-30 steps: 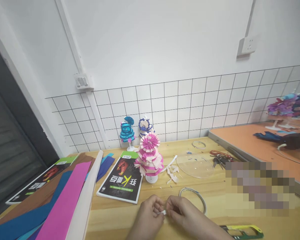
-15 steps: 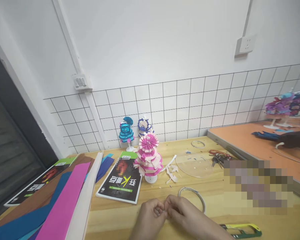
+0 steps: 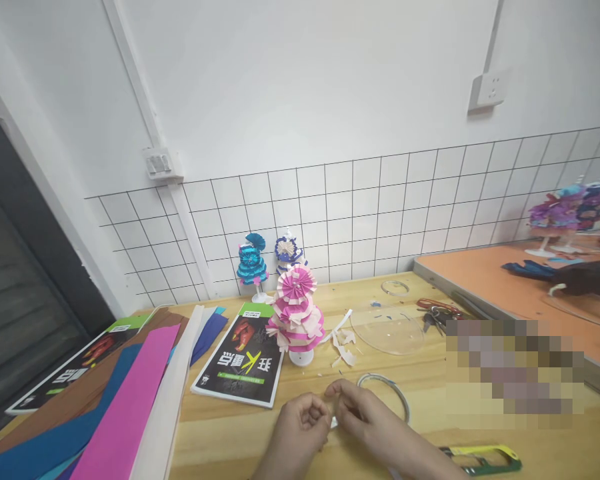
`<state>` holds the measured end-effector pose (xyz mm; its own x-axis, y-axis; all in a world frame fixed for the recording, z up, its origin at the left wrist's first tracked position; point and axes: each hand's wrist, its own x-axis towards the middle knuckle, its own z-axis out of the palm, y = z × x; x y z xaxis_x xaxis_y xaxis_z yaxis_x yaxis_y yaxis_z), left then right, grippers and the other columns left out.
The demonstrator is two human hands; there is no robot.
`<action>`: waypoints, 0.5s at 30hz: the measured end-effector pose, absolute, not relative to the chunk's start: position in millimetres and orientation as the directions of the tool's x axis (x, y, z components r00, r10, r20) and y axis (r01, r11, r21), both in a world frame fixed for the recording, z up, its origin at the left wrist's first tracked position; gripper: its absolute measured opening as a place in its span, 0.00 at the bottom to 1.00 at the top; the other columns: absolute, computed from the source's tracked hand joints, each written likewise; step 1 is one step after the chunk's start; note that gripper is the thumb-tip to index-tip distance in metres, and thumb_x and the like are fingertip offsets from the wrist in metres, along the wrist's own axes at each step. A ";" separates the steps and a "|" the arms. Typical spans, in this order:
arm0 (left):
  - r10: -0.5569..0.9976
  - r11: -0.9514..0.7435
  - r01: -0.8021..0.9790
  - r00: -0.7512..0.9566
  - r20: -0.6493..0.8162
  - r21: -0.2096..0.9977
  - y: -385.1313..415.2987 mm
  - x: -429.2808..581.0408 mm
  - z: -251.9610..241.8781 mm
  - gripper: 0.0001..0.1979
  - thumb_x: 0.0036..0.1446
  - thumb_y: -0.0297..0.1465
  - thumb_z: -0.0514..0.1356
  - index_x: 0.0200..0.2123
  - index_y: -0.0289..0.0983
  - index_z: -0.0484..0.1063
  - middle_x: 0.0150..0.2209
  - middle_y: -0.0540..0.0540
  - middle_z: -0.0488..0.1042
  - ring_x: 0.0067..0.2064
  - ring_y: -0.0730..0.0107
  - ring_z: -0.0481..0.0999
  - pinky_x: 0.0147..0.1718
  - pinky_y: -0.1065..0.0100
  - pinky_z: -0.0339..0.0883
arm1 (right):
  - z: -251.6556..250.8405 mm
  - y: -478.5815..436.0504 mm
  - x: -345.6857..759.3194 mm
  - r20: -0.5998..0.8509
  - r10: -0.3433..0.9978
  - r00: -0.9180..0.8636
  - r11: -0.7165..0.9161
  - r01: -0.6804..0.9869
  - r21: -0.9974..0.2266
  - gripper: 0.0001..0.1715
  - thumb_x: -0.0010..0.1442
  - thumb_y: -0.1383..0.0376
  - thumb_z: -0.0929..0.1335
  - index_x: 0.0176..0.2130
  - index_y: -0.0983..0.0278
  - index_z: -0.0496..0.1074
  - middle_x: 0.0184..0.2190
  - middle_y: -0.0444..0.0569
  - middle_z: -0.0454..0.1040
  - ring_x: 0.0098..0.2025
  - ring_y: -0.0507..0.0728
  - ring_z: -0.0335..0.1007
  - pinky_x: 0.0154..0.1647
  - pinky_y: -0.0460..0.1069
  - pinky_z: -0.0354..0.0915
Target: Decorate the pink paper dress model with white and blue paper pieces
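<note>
My left hand (image 3: pixel 304 425) is closed, thumb and fingers pinched together, over the near part of the wooden table. Close on its right, my right hand (image 3: pixel 357 415) curls its fingers toward the left fingertips. A small white scrap (image 3: pixel 335 422) shows in the gap between them; I cannot tell which hand holds it, or whether it lies on the wood. Beyond my hands stands a pink and white crepe-paper tree (image 3: pixel 299 313) on a white base. A wire coil (image 3: pixel 403 400) lies beside my right hand, and a yellow-green cutter (image 3: pixel 485 460) by my right forearm.
Strips of crepe paper (image 3: pixel 130 393) and a black-covered booklet (image 3: pixel 237 360) lie at left. Two more paper trees, one turquoise (image 3: pixel 253 263), stand behind. White paper scraps (image 3: pixel 344 347), a clear disc (image 3: pixel 390 331) and scissors (image 3: pixel 435 319) are to the right, before an orange tabletop (image 3: pixel 520 287).
My hands have parted slightly, the left shifting a little left. The small white scrap now shows between them. The paper tree has not moved.
</note>
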<state>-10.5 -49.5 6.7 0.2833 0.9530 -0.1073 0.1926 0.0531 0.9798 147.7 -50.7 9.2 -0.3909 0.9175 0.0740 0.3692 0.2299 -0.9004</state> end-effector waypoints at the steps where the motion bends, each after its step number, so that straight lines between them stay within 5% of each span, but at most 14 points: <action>1: 0.953 0.060 0.174 0.282 -0.108 0.983 -49.4 -10.6 7.0 0.03 0.45 0.29 0.55 0.23 0.35 0.64 0.16 0.55 0.63 0.19 0.78 0.63 0.20 0.74 0.56 | 9.3 -50.4 147.6 0.073 0.917 -0.392 0.222 0.350 -0.910 0.11 0.56 0.67 0.58 0.40 0.63 0.63 0.23 0.39 0.61 0.27 0.51 0.59 0.31 0.46 0.55; 9: 0.961 0.103 0.075 0.248 -0.119 0.992 -42.7 -13.1 0.1 0.06 0.44 0.32 0.57 0.24 0.35 0.63 0.16 0.53 0.66 0.18 0.77 0.65 0.18 0.74 0.58 | 0.0 -34.4 152.9 0.009 0.959 -0.284 0.035 0.085 -0.996 0.11 0.51 0.61 0.63 0.36 0.62 0.64 0.17 0.35 0.52 0.20 0.48 0.47 0.22 0.45 0.46; 15: 0.952 0.153 -0.002 0.270 -0.147 0.988 -41.1 -16.2 -1.6 0.08 0.43 0.34 0.56 0.26 0.35 0.63 0.17 0.52 0.67 0.18 0.76 0.66 0.18 0.73 0.58 | -3.2 -27.4 155.9 -0.070 0.981 -0.179 -0.117 -0.268 -0.956 0.17 0.44 0.60 0.69 0.34 0.65 0.65 0.15 0.34 0.52 0.18 0.46 0.43 0.20 0.44 0.41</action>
